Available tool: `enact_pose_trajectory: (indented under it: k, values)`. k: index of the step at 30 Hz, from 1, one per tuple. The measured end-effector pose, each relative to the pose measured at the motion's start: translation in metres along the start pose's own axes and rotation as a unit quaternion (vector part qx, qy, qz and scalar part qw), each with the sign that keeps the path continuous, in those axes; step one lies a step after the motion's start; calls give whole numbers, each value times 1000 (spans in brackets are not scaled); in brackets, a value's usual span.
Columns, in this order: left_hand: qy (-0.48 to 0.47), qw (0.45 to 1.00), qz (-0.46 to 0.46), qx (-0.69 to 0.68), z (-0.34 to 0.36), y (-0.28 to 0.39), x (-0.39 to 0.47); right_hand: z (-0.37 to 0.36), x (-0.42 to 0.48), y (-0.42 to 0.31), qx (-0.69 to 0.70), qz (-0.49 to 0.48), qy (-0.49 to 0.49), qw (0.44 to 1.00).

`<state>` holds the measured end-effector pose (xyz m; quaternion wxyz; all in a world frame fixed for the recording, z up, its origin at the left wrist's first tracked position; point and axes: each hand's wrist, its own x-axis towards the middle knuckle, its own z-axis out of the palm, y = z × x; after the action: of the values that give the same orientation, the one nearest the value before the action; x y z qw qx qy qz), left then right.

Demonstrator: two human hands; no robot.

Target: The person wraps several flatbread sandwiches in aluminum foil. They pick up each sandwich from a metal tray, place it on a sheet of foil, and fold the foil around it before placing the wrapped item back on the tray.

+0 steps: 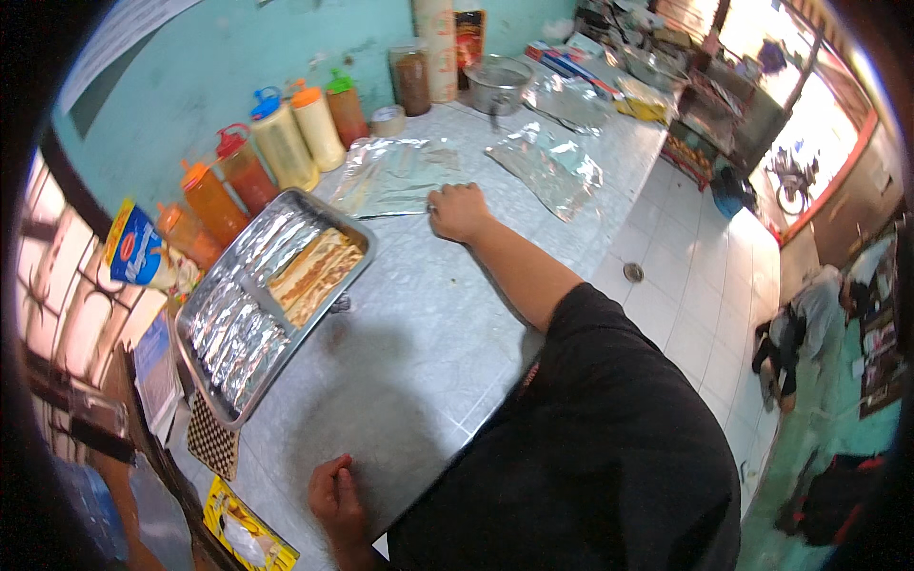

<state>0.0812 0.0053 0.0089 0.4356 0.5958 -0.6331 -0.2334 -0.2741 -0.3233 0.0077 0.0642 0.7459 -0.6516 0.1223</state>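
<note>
My right hand point(460, 212) rests with curled fingers at the right edge of a flat sheet of aluminium foil point(400, 175); its fingertips are hidden, so a grip cannot be told. My left hand point(338, 499) is loosely closed near the table's front edge, with nothing visible in it. Between my hands and the wall, a metal tray point(270, 389) holds several foil-wrapped rolls point(232, 350) and several unwrapped, browned flatbread rolls point(318, 275). Another foil sheet point(550, 171) lies to the right of my right hand.
Squeeze bottles point(284, 146) line the wall behind the tray, beside a tape roll point(388, 120). A metal pot point(498, 84) and foil boxes point(568, 68) stand farther along the table point(428, 285). A yellow packet point(246, 532) lies near my left hand. A person point(814, 314) crouches across the room.
</note>
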Motion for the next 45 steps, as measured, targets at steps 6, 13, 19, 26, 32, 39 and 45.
enact_pose_trajectory:
  k: [6, 13, 19, 26, 32, 39, 45]
  values:
    - [3, 999, -36, 8, 6, 6, 2, 7, -9, 8, 43, -16, 61, 997]
    - [22, 980, -65, -186, 8, -37, -2, 10, -1, 7, 31, -39, 37, 998]
    - [29, 974, -57, -216, 15, -32, 0, 4, -3, 15, 102, 19, 47, 993]
    - [47, 991, -52, -114, 13, -27, -5, 16, 2, -1, 70, -67, 40, 994]
    - [67, 998, -17, 12, 18, -21, -1, 11, 4, 13, 80, -71, 39, 994]
    - [88, 994, 16, 65, 21, 3, -3, 11, -2, 3, 14, -49, 68, 996]
    - [93, 993, 8, 79, 20, 6, -1, 6, 6, 12, 90, 20, 72, 993]
